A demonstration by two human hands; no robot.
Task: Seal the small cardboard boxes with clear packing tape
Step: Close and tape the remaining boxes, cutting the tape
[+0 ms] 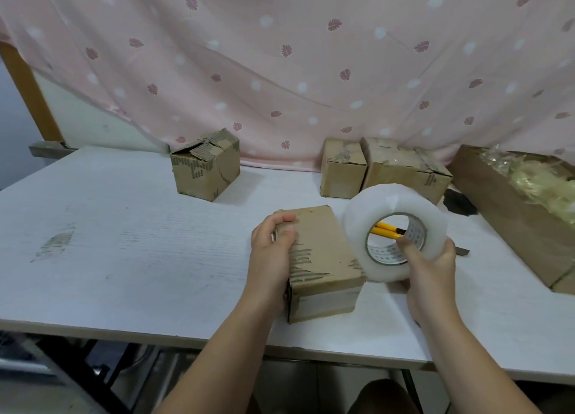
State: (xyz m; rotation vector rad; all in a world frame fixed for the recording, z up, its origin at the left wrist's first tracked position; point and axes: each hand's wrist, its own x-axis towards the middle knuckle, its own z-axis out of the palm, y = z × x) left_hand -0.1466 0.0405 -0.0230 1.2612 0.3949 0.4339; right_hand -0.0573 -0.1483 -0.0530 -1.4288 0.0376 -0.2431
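A small worn cardboard box (323, 252) stands near the table's front edge, with a band of clear tape across its front face. My left hand (273, 248) grips its left top edge, fingers curled over the far corner. Just right of the box, my right hand (432, 267) holds a large roll of clear packing tape (395, 230) upright, with the thumb inside the core. The roll touches the box's right top edge.
Three more small boxes stand at the back: one with torn flaps (205, 168) at centre-left, two (342, 171) (407, 171) at the right. A yellow utility knife (389, 229) lies behind the roll. A long carton of packing filler (522, 214) lines the right side. A pink curtain (280, 56) hangs behind.
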